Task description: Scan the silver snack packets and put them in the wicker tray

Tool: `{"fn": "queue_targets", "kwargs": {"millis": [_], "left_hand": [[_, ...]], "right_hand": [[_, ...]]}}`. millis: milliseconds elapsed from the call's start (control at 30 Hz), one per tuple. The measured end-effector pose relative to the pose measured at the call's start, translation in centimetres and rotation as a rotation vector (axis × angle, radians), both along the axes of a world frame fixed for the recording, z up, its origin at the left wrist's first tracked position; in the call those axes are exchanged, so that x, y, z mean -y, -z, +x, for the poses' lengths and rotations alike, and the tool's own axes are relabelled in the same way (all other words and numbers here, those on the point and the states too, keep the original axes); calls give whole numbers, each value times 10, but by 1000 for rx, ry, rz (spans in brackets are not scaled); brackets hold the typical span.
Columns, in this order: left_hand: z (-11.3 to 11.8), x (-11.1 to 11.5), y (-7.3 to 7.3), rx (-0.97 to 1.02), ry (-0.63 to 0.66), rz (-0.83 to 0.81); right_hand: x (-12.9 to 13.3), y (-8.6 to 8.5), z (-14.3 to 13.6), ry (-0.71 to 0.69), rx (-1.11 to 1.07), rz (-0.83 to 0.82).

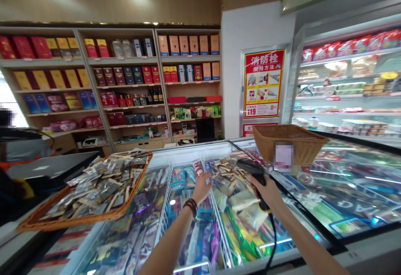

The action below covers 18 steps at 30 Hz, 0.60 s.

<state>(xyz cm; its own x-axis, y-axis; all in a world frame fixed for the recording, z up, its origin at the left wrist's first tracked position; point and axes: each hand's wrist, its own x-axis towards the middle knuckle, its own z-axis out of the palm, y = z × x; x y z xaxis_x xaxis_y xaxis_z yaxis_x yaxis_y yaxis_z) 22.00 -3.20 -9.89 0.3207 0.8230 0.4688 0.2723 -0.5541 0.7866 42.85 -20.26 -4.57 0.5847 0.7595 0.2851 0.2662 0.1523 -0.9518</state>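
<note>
My right hand (262,189) is wrapped round the handle of a black corded scanner (252,167), whose head points up and left over the open freezer. A cable hangs from it toward the bottom. My left hand (203,185), with a beaded bracelet (191,207) on the wrist, reaches over the freezer's middle compartment beside a red and white package (198,167). Its fingers are bent, and whether they hold that package is not plain. Blue packs (178,177) lie left of this hand. Wrapped stick items (230,170) and green and yellow packs (241,231) fill the compartment at right.
An orange-rimmed wicker tray (133,189) heaped with wrapped items stands at left. A brown basket (290,141) sits on the freezer at right. White wire dividers (216,214) split the freezer. A person's sleeve (25,147) shows at far left.
</note>
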Motion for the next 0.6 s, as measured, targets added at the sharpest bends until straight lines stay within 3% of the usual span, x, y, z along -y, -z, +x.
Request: {"fn": "queue_targets", "kwargs": {"millis": [100,233,333,467,533,600], "left_hand": [[-59,4,-6,-14,0,43],[-145,6,-29,-2,-146,136],[-209,6,-50,-116,-363,230],[-288,3,-73,-285,-785,269],[-320,2,-79,-374,-938,226],[-343,2,-78,-463,-1012,127]], "right_hand": [[-19,4,-36,-165,64,-76],[-53,2,-98,-395,80,-59],[-75,0,-149,-511,39,-14],[-89,-6,-205,-629,17,4],[-91,-8,-224,-664,13,9],[-90,-8,-236,-696,14,7]]}}
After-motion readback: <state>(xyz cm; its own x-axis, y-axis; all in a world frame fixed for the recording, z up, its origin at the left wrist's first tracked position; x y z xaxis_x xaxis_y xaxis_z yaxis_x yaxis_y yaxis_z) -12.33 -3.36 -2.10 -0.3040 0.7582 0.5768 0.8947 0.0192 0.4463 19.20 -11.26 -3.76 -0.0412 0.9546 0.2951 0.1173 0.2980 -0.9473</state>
